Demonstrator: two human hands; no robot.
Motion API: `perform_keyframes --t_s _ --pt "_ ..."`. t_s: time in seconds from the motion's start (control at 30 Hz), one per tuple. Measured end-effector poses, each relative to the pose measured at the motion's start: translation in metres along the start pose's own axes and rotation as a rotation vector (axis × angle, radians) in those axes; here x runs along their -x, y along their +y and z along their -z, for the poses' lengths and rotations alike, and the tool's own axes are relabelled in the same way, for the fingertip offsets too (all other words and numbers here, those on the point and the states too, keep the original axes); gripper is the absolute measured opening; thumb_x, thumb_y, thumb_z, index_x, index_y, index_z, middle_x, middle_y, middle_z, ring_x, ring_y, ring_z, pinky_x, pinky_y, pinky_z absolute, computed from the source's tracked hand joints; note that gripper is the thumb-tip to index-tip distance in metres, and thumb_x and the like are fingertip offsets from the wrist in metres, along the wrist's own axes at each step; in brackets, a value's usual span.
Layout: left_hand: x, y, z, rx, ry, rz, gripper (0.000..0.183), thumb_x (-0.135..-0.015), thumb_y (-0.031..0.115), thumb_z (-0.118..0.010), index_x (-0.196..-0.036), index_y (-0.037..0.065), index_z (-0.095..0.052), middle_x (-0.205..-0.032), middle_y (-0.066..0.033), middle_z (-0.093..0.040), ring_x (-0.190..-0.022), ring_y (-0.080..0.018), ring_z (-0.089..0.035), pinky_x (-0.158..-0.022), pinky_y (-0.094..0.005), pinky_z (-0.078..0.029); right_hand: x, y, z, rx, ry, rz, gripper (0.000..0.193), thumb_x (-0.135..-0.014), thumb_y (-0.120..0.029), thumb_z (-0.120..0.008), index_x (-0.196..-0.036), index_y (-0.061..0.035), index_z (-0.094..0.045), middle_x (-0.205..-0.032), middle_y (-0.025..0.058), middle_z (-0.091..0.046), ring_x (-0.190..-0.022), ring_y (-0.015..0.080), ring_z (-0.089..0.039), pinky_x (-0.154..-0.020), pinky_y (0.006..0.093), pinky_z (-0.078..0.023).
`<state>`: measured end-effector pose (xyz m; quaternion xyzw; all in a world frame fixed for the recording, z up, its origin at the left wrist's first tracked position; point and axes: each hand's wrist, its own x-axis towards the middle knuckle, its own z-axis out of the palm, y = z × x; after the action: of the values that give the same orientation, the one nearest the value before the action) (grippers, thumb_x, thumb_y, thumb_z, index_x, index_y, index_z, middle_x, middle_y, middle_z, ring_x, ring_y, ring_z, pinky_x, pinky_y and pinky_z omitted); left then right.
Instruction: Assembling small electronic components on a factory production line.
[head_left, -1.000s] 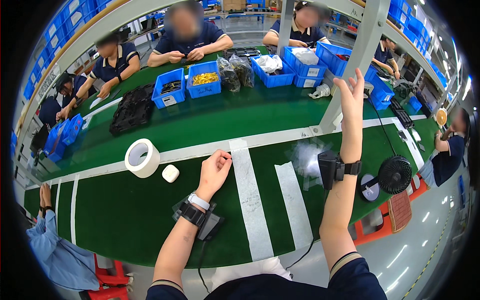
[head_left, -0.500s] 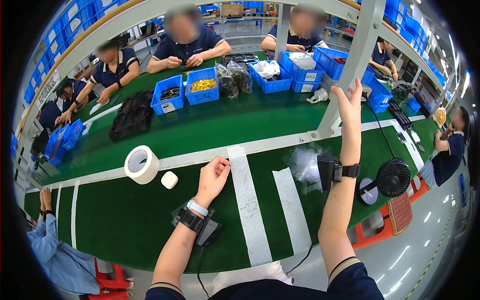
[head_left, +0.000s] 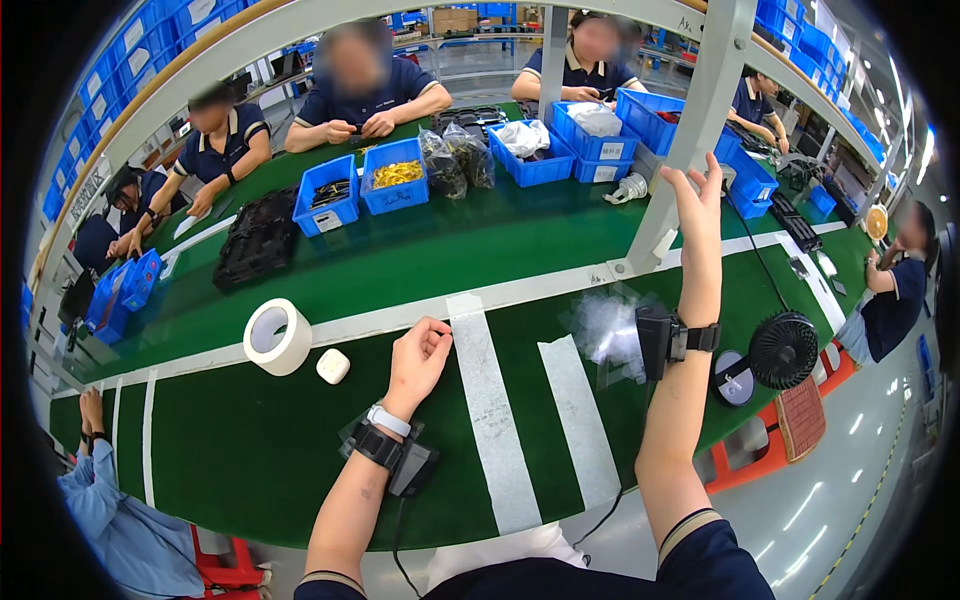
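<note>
On the green surface (head_left: 250, 440), a black device (head_left: 408, 467) is strapped to the left wrist, behind the left hand (head_left: 420, 357). That hand is loosely curled; whether its fingers pinch anything cannot be told. Just right of its fingertips runs a wide strip (head_left: 490, 410), with a shorter strip (head_left: 580, 420) farther right. Left of the hand lies a white case (head_left: 333, 366), and just beyond that a tape roll (head_left: 294, 350).

The right hand (head_left: 697, 205) is raised, fingers spread and free. Below it, film (head_left: 605, 325) lies left of its wrist, and a fan (head_left: 783, 350) stands right of its forearm. A post (head_left: 690, 150) rises beside its fingers.

Beyond the left hand are a black tray (head_left: 257, 235), blue bins (head_left: 394, 200) and dark bags (head_left: 455, 165); behind them, co-workers (head_left: 365, 100) sit across the surface.
</note>
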<state>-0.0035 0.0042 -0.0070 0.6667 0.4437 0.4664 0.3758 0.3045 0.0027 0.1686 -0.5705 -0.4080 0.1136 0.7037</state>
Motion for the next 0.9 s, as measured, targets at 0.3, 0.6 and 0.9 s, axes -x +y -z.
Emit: perform_keyframes --t_s 0.3,0.6,0.9 --pt "0.001 0.002 0.003 -0.029 -0.060 0.038 0.007 -0.080 0.003 -0.054 -0.086 -0.001 -0.054 -0.064 0.0015 -0.051 -0.057 -0.0037 -0.048 -0.052 -0.0175 -0.039 -0.011 0.029 0.005 0.279 -0.010 -0.035 0.084 -0.063 -0.033 -0.068 -0.129 -0.0005 -0.027 -0.119 0.0286 -0.037 -0.115 0.0344 -0.034 -0.093 0.0365 -0.034" --pt "-0.002 0.003 -0.001 -0.016 -0.023 0.017 0.006 -0.078 0.004 -0.057 -0.083 0.001 -0.056 -0.058 0.0025 -0.048 -0.050 -0.0029 -0.042 -0.047 -0.0189 -0.036 -0.010 0.030 0.002 0.318 0.014 -0.044 0.085 -0.065 -0.034 -0.067 -0.130 0.0015 -0.025 -0.121 0.0295 -0.036 -0.120 0.0335 -0.027 -0.096 0.0366 -0.031" --pt "-0.001 0.008 -0.003 -0.012 -0.031 0.053 0.006 -0.078 0.004 -0.057 -0.083 0.001 -0.056 -0.058 0.0030 -0.048 -0.051 -0.0024 -0.042 -0.047 -0.0185 -0.036 -0.010 0.033 0.000 0.317 0.037 0.021 0.088 -0.065 -0.035 -0.067 -0.129 0.0057 -0.022 -0.120 0.0316 -0.035 -0.119 0.0373 -0.027 -0.096 0.0374 -0.030"
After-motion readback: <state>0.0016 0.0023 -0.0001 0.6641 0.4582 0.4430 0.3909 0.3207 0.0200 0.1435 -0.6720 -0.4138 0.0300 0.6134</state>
